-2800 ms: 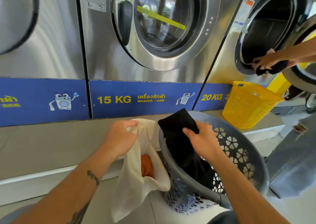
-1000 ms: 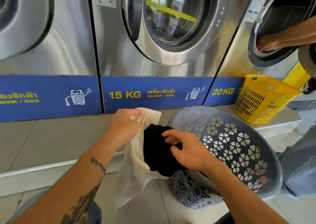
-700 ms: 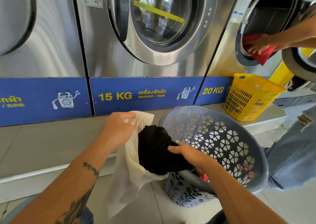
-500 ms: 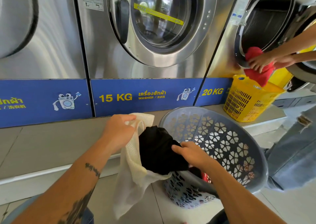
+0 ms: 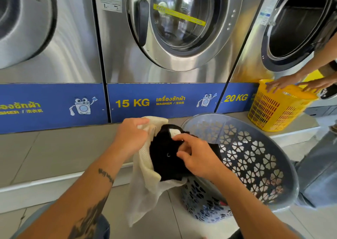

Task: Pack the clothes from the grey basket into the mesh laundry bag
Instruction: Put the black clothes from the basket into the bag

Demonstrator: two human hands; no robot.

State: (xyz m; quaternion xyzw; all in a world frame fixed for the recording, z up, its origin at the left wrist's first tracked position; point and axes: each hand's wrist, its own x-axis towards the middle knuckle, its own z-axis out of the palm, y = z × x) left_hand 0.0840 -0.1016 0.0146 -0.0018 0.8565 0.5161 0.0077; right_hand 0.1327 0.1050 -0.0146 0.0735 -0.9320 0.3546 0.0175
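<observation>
Midway: our left hand (image 5: pixel 130 138) grips mesh laundry bag (image 5: pixel 144 193), right hand (image 5: pixel 198 159) pinches black garment (image 5: pixel 162 163) half-in; grey basket (image 5: pixel 246 156) seemingly holds more

We note the mouth of the cream mesh laundry bag (image 5: pixel 144 173) plugged by a black cloth garment (image 5: pixel 164 163). The grey perforated plastic basket (image 5: pixel 255 156) crowds its right side. Room lies left, over the grey tiled ledge (image 5: pixel 54 153).
</observation>
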